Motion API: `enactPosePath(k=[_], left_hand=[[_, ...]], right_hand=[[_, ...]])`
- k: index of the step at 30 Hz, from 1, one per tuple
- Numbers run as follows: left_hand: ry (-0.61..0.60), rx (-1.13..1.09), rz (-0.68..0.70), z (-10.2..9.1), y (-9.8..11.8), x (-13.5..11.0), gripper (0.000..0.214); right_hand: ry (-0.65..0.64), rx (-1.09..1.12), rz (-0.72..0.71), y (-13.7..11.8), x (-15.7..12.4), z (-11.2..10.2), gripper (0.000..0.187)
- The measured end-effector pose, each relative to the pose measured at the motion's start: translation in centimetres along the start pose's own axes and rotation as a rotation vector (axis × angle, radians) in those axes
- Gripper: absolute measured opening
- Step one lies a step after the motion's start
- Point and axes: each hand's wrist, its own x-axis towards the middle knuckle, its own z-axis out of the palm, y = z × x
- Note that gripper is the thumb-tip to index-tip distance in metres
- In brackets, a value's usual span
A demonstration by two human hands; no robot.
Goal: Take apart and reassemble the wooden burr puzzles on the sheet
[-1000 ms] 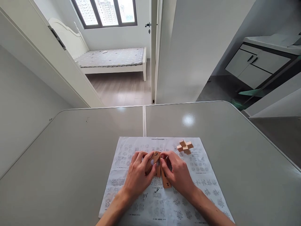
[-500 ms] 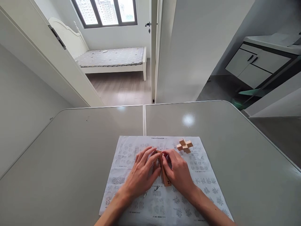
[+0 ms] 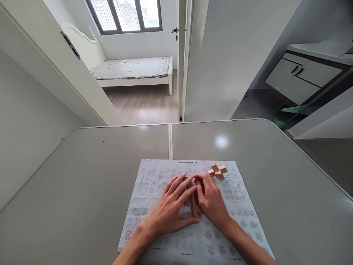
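A wooden puzzle piece marked "2" [image 3: 196,210] lies lengthwise on the printed sheet [image 3: 149,173], between my two hands. My left hand [image 3: 169,208] is spread over it from the left, with fingertips reaching across its upper part and the thumb by its lower end. Along the piece's right side, my right hand [image 3: 213,202] is curled, its thumb and fingers pinched at the far end. Another wooden piece [image 3: 186,202] shows partly beneath my left fingers; the rest of it is hidden.
A cross-shaped assembly of wooden pieces [image 3: 217,171] sits at the sheet's far right. The sheet, covered in small diagrams, lies on a grey table [image 3: 82,184] with a seam. Beyond its far edge are a doorway and a bed [image 3: 135,68].
My left hand has shifted right and opened flatter, its thumb moving down to the near end of the marked piece. My right hand has moved slightly right.
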Motion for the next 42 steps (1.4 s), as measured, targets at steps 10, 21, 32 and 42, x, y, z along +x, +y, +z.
enactPosePath(k=[10,21,32,42], left_hand=[[-0.031,0.057,0.0,-0.1,0.3,0.1,0.061],[0.13,0.125,-0.189,1.0,-0.4,-0.1,0.058],[0.364,0.259,-0.434,1.4,-2.0,-0.3,0.047],[0.449,0.304,-0.581,1.0,-5.1,-1.3,0.046]], right_hand=[[0.104,0.13,0.089,0.4,0.1,-0.3,0.015],[0.095,0.112,0.062,0.3,0.2,-0.3,0.015],[0.089,0.109,0.056,0.7,0.2,-0.2,0.014],[0.061,0.132,0.063,0.1,0.2,-0.5,0.015]])
